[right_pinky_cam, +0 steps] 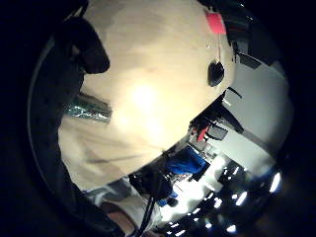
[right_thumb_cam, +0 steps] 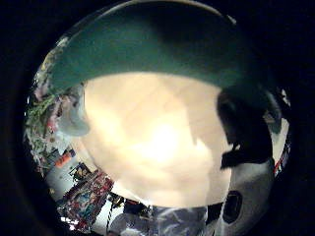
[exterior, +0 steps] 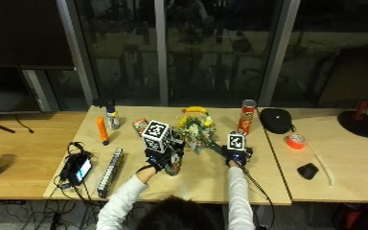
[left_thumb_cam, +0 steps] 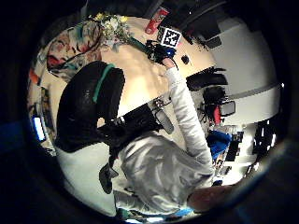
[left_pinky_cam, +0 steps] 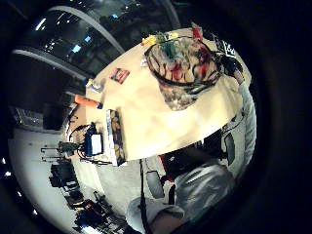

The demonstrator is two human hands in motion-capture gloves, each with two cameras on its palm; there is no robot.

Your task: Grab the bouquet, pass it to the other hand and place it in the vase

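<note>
The bouquet (exterior: pixel 197 129), yellow and white flowers on green stems, lies across the middle of the table (exterior: pixel 203 184). My right hand (exterior: pixel 235 154) grips its stem end (right_thumb_cam: pixel 162 44); the same stem shows beside the fingers (right_pinky_cam: pixel 89 109). My left hand (exterior: pixel 162 160) is raised above the flower-patterned vase (left_pinky_cam: pixel 183 73), which stands upright on the table next to the bouquet (left_thumb_cam: pixel 112 25). Its dark fingers (left_thumb_cam: pixel 91 105) hang loosely curled and hold nothing. In the outside view the vase is mostly hidden under the left hand.
Behind the bouquet are a banana (exterior: pixel 195 110) and a red chips can (exterior: pixel 247 115). An orange tube (exterior: pixel 101 129) and a spray bottle (exterior: pixel 110 117) stand at the back left. A black case (exterior: pixel 274 120), an orange tape roll (exterior: pixel 295 140) and a long flat strip (exterior: pixel 110 165) lie around.
</note>
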